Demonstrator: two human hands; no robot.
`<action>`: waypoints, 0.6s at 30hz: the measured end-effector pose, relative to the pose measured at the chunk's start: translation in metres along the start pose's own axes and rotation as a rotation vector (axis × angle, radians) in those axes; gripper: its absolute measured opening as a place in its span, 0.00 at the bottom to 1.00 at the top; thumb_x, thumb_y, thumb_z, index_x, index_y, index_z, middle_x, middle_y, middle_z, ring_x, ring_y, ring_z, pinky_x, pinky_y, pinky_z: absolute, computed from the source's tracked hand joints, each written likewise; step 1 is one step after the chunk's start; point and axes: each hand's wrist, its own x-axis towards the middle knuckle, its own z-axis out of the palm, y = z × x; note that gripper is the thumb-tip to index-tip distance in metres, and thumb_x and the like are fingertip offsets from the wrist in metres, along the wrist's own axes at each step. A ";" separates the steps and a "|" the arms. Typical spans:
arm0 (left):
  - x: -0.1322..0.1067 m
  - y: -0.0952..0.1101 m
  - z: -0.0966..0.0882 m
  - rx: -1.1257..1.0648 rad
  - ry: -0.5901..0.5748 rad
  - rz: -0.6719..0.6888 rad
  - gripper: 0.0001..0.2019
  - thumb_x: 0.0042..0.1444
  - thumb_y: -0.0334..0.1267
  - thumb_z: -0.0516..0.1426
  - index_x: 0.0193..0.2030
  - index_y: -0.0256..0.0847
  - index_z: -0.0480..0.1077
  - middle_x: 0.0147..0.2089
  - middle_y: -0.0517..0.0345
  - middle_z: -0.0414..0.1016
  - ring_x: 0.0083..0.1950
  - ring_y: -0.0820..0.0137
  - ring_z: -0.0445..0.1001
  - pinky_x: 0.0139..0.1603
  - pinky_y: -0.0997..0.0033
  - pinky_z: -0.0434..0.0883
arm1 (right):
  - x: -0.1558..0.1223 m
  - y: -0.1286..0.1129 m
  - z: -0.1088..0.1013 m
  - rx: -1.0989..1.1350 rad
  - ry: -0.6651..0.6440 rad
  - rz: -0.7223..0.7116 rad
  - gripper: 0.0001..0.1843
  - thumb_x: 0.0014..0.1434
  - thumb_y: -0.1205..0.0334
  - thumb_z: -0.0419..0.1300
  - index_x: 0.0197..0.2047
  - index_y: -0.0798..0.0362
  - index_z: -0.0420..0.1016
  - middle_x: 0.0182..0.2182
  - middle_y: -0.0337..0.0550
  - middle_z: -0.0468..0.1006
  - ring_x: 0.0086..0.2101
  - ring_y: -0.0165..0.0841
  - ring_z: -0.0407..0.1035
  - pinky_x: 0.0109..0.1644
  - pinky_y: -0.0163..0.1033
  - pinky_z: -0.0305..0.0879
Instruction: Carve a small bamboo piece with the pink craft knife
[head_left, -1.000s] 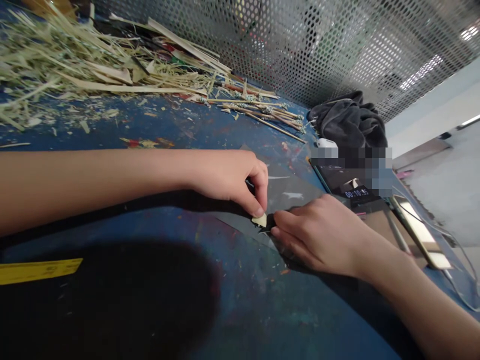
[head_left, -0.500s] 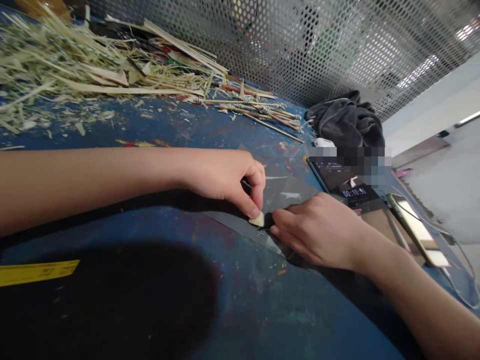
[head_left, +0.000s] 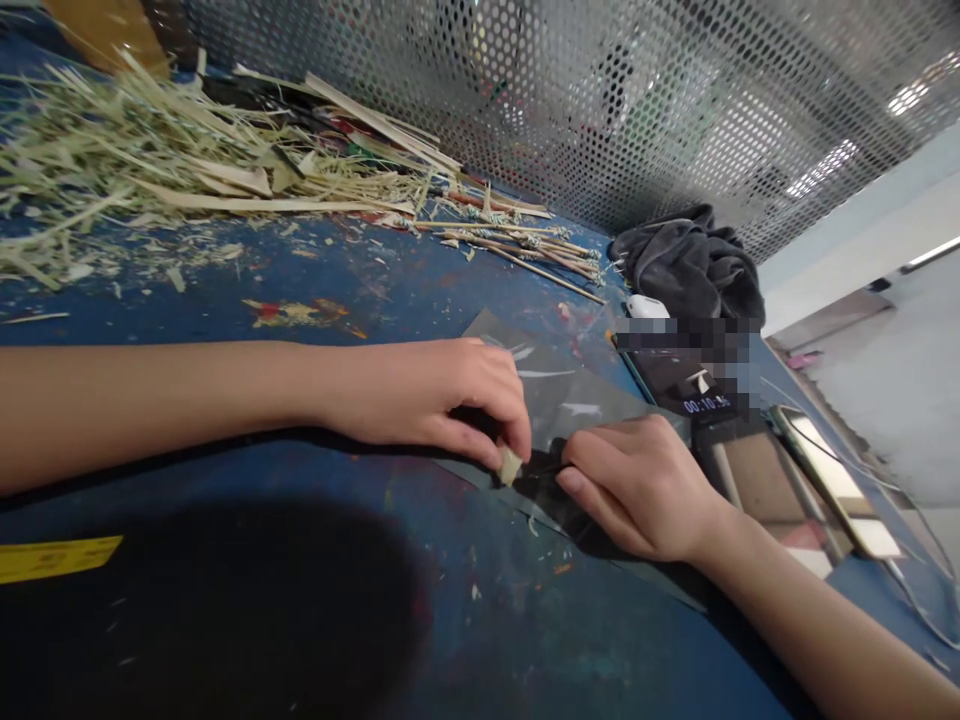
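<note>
My left hand (head_left: pixel 469 395) is closed in a pinch, thumb and forefinger on a small pale yellowish piece (head_left: pixel 511 466) that looks like a strip of dried leaf or bamboo. Just right of it, my right hand (head_left: pixel 645 490) is closed too, thumb against the curled fingers. A thin dark line juts from its fingertips toward the pale piece; I cannot make out what it is. Beneath both hands lies a grey translucent sheet (head_left: pixel 559 385) on the blue table (head_left: pixel 510 650). Tiny shavings are scattered by its near edge.
Behind my left arm spreads a heap of pale fibre strips (head_left: pixel 187 165). Several thin sticks with wrapped ends (head_left: pixel 540 245) lie near the perforated metal panel (head_left: pixel 525 100). At right are a dark cloth (head_left: pixel 690 265), a phone showing a timer (head_left: pixel 664 375) and another cabled phone (head_left: pixel 836 485).
The pale piece has turned in my left fingers, and the forefinger has come down over it. Both hands sit slightly lower in view, as the whole scene has shifted down a little.
</note>
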 end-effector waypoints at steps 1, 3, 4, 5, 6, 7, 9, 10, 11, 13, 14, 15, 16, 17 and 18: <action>0.000 -0.001 0.000 0.022 0.001 0.029 0.03 0.57 0.31 0.62 0.37 0.43 0.77 0.38 0.61 0.78 0.44 0.72 0.70 0.49 0.77 0.62 | 0.000 -0.001 0.000 -0.006 0.006 -0.004 0.20 0.70 0.60 0.42 0.27 0.52 0.64 0.18 0.35 0.67 0.18 0.28 0.57 0.24 0.39 0.45; 0.000 -0.003 -0.001 0.040 0.011 0.061 0.03 0.57 0.31 0.62 0.34 0.42 0.76 0.37 0.61 0.78 0.44 0.72 0.70 0.50 0.77 0.61 | 0.000 -0.003 -0.001 -0.023 0.013 -0.016 0.22 0.70 0.61 0.42 0.26 0.53 0.66 0.18 0.36 0.67 0.18 0.28 0.57 0.24 0.39 0.46; 0.000 -0.004 -0.001 0.043 0.017 0.073 0.03 0.57 0.31 0.62 0.33 0.43 0.76 0.36 0.62 0.78 0.43 0.72 0.70 0.50 0.77 0.61 | 0.000 -0.003 -0.002 -0.037 0.017 -0.025 0.22 0.70 0.61 0.42 0.26 0.53 0.66 0.17 0.36 0.67 0.18 0.28 0.56 0.24 0.39 0.46; 0.000 -0.005 0.000 0.044 0.020 0.086 0.04 0.57 0.31 0.62 0.33 0.43 0.75 0.35 0.63 0.78 0.43 0.72 0.70 0.50 0.77 0.61 | 0.001 -0.004 -0.002 -0.055 0.019 -0.037 0.23 0.70 0.60 0.42 0.25 0.53 0.66 0.17 0.36 0.67 0.18 0.28 0.56 0.24 0.40 0.45; -0.001 -0.005 0.000 0.045 0.019 0.096 0.03 0.57 0.31 0.63 0.33 0.44 0.75 0.35 0.64 0.78 0.43 0.73 0.70 0.49 0.77 0.60 | 0.002 -0.006 -0.002 -0.075 0.017 -0.055 0.23 0.70 0.60 0.43 0.25 0.53 0.66 0.17 0.36 0.67 0.18 0.28 0.56 0.23 0.40 0.45; -0.001 -0.005 0.001 0.047 0.017 0.100 0.03 0.56 0.31 0.63 0.34 0.44 0.76 0.34 0.64 0.79 0.42 0.73 0.70 0.49 0.76 0.60 | 0.003 -0.007 -0.002 -0.098 0.014 -0.075 0.23 0.70 0.60 0.43 0.24 0.52 0.66 0.17 0.36 0.67 0.18 0.28 0.56 0.23 0.40 0.44; 0.000 -0.002 0.003 0.058 0.009 0.088 0.03 0.56 0.31 0.63 0.34 0.45 0.76 0.35 0.65 0.79 0.43 0.72 0.70 0.50 0.76 0.60 | 0.006 -0.010 -0.001 -0.151 0.014 -0.105 0.23 0.70 0.60 0.45 0.23 0.52 0.66 0.16 0.36 0.66 0.18 0.29 0.56 0.23 0.40 0.42; 0.000 0.000 0.003 0.060 -0.002 0.079 0.03 0.56 0.31 0.63 0.34 0.45 0.76 0.35 0.65 0.79 0.43 0.72 0.71 0.50 0.76 0.60 | 0.007 -0.012 -0.001 -0.173 0.016 -0.109 0.23 0.69 0.59 0.45 0.23 0.52 0.66 0.16 0.36 0.66 0.18 0.29 0.56 0.23 0.40 0.42; 0.001 0.002 0.004 0.060 -0.013 0.074 0.03 0.56 0.31 0.63 0.34 0.45 0.76 0.36 0.64 0.79 0.43 0.72 0.71 0.50 0.75 0.60 | 0.008 -0.013 0.000 -0.189 0.018 -0.107 0.23 0.69 0.59 0.46 0.23 0.51 0.67 0.16 0.36 0.66 0.18 0.29 0.56 0.23 0.40 0.41; 0.002 0.003 0.005 0.046 -0.030 0.077 0.04 0.55 0.31 0.63 0.34 0.44 0.77 0.37 0.63 0.79 0.42 0.72 0.72 0.49 0.75 0.61 | 0.008 -0.015 0.001 -0.201 0.014 -0.088 0.23 0.69 0.59 0.46 0.23 0.51 0.67 0.16 0.36 0.67 0.18 0.29 0.56 0.23 0.40 0.40; 0.003 0.003 0.006 0.032 -0.032 0.089 0.04 0.55 0.31 0.63 0.34 0.44 0.77 0.37 0.62 0.80 0.42 0.72 0.72 0.49 0.76 0.62 | 0.009 -0.015 0.001 -0.197 0.006 -0.077 0.23 0.69 0.59 0.46 0.24 0.51 0.67 0.17 0.36 0.67 0.18 0.29 0.56 0.23 0.40 0.40; 0.004 0.002 0.006 0.017 -0.031 0.103 0.04 0.55 0.31 0.63 0.34 0.44 0.77 0.37 0.62 0.80 0.42 0.72 0.73 0.49 0.76 0.62 | 0.009 -0.015 0.002 -0.189 0.000 -0.067 0.23 0.69 0.59 0.46 0.24 0.51 0.67 0.17 0.36 0.67 0.18 0.29 0.56 0.23 0.40 0.40; 0.004 0.000 0.007 0.003 -0.028 0.120 0.04 0.55 0.31 0.63 0.34 0.44 0.77 0.38 0.62 0.80 0.42 0.72 0.73 0.49 0.76 0.62 | 0.009 -0.016 0.002 -0.182 -0.001 -0.057 0.23 0.70 0.59 0.46 0.24 0.51 0.67 0.17 0.36 0.68 0.18 0.29 0.56 0.23 0.40 0.40; 0.004 -0.002 0.007 -0.010 -0.026 0.136 0.03 0.56 0.31 0.63 0.34 0.45 0.77 0.38 0.63 0.80 0.42 0.72 0.73 0.50 0.76 0.63 | 0.009 -0.015 0.003 -0.178 0.004 -0.048 0.23 0.70 0.59 0.45 0.24 0.51 0.67 0.17 0.36 0.68 0.18 0.29 0.56 0.22 0.40 0.41; 0.004 -0.004 0.007 -0.024 -0.025 0.147 0.03 0.56 0.32 0.63 0.34 0.45 0.76 0.38 0.63 0.80 0.42 0.72 0.73 0.50 0.76 0.63 | 0.009 -0.015 0.003 -0.175 0.009 -0.040 0.23 0.70 0.59 0.45 0.24 0.52 0.67 0.17 0.36 0.68 0.17 0.29 0.55 0.22 0.40 0.41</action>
